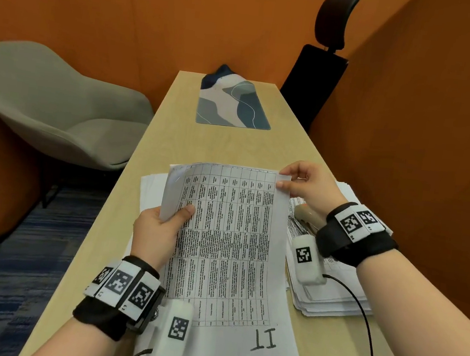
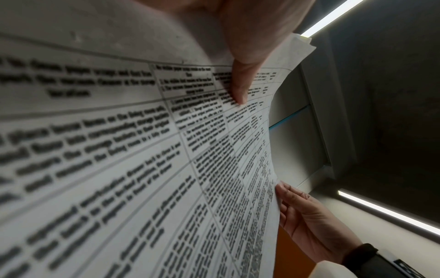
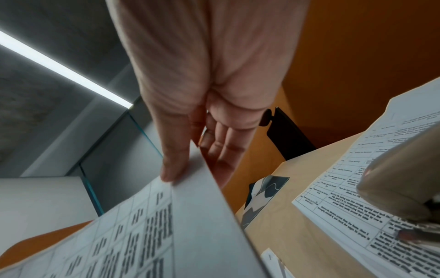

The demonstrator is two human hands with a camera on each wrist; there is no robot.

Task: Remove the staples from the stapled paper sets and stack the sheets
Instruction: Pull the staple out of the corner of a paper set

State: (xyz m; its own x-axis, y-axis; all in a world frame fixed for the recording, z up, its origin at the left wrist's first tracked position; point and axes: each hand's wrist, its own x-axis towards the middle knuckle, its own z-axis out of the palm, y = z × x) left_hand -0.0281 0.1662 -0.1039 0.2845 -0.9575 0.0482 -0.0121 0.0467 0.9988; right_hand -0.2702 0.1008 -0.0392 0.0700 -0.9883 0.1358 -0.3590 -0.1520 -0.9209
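**Both hands hold one printed sheet above the table**

The left hand (image 1: 160, 228) pinches the left edge of the white printed table sheet (image 1: 230, 236), thumb on top. The right hand (image 1: 306, 186) pinches its far right corner, thumb on the printed face and fingers behind. The sheet is lifted over the near edge of the pale wooden table (image 1: 231, 145). A thick stack of white papers (image 1: 337, 300) lies at the right edge, with a beige stapler (image 1: 308, 215) on top.

The printed sheet (image 1: 229, 244) bears a handwritten "11" near the corner farthest from the right hand's (image 1: 304, 185) pinch. Its table text is too blurred to read.
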